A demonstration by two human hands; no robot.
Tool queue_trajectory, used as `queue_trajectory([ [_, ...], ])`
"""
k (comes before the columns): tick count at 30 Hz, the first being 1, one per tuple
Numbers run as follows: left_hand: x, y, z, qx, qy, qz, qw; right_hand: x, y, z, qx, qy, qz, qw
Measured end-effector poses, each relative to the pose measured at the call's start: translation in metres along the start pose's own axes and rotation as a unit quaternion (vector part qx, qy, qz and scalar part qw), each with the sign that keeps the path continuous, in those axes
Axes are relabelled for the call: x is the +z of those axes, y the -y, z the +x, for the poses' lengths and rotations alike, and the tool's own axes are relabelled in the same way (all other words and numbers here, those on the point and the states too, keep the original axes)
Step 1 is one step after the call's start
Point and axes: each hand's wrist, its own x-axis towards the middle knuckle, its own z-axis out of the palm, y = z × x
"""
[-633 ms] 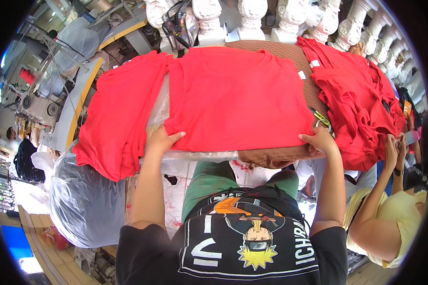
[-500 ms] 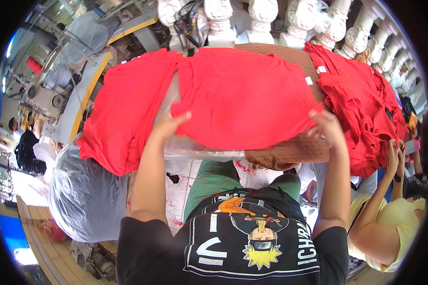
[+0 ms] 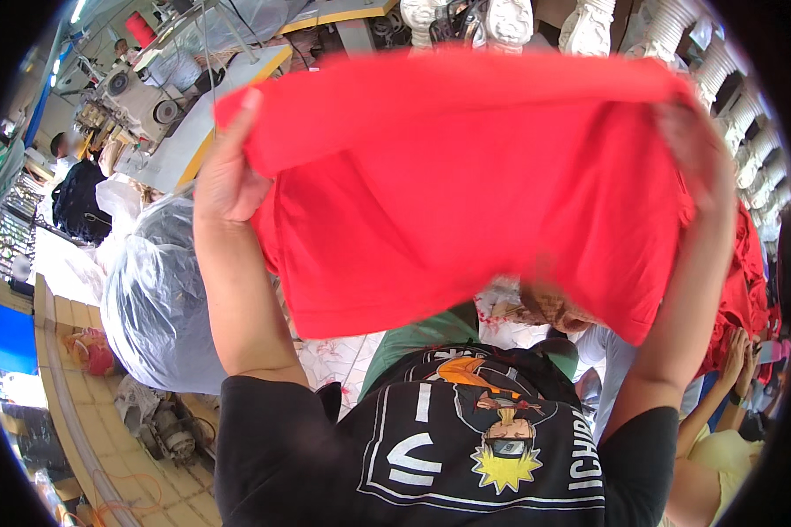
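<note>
— Red garment (image 3: 466, 193): where is it?
— Lifted in front of the person's chest, stretched between both hands, hanging below them.
— The left hand (image 3: 224, 171)?
— Closed on the garment's upper left edge, thumb up along the cloth.
— And the right hand (image 3: 699, 149)?
— Blurred, but it seems clenched on the upper right edge. A grey plastic bag (image 3: 158, 299) sits below the left hand.
</note>
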Motion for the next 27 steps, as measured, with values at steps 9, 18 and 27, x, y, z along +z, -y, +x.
queue_trajectory([
  [9,-0.048,-0.046,-0.041,0.314,-0.308,0.147,0.886,0.194,-0.073,0.12,-0.002,0.073,0.077,0.994],
  [18,-0.106,0.139,-0.088,-0.341,-0.213,0.225,0.887,0.081,-0.069,0.043,0.12,0.173,-0.434,0.876],
  [27,0.022,0.223,-0.028,-0.216,0.268,0.527,0.777,0.001,0.036,-0.057,0.355,0.133,-0.749,0.543],
])
